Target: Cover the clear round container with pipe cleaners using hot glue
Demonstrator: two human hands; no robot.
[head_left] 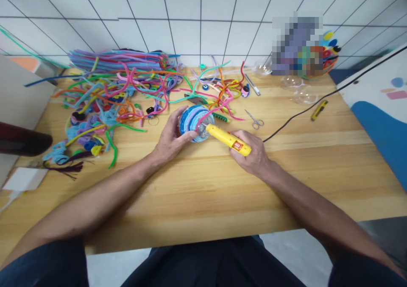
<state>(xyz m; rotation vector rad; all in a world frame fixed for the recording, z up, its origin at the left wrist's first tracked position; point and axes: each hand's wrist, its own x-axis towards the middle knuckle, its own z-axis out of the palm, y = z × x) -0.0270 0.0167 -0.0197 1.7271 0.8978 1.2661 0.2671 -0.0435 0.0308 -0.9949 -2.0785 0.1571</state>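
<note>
A round object wound in blue, light blue and lilac pipe cleaners (190,120) is near the middle of the wooden table. My left hand (173,136) grips it from the left, thumb on its near side. A pink pipe cleaner (213,110) runs from its face up to the right. In my right hand (249,153) is a yellow glue gun (226,139), fingers wrapped round it. Its nozzle points left, at the clear-looking face of the round object; whether the tip touches cannot be made out.
Loose pipe cleaners (95,96) pile up at the left, a bundle (117,61) behind them. Small scissors (255,120), a yellow cutter (319,110) and clear balls (305,94) lie right. A black cord (295,114) crosses the right side. A white adapter (25,179) sits far left.
</note>
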